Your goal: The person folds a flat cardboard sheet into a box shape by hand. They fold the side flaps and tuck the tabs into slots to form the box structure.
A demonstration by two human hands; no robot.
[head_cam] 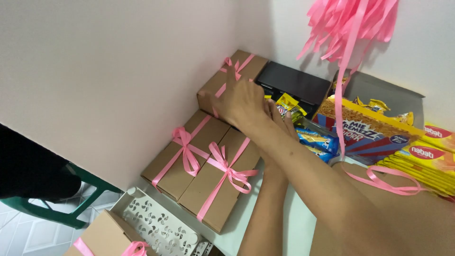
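Note:
My right hand (241,102) reaches across and grips a brown cardboard box (247,65) tied with pink ribbon, thumb on its near left corner. This box rests in the wall corner, on top of other boxes. My left hand (280,117) lies just behind the right wrist, fingers against the box's right side, and is mostly hidden. In front of the held box, two more brown boxes with pink bows (182,159) (222,182) lie side by side against the wall.
A black box (295,83) and an open carton of snack packets (374,130) stand to the right, with yellow wafer packs (429,163) beyond. A pink ribbon bundle (353,21) hangs overhead. A white perforated basket (159,225), another ribboned box (102,237) and a green stool (71,208) are lower left.

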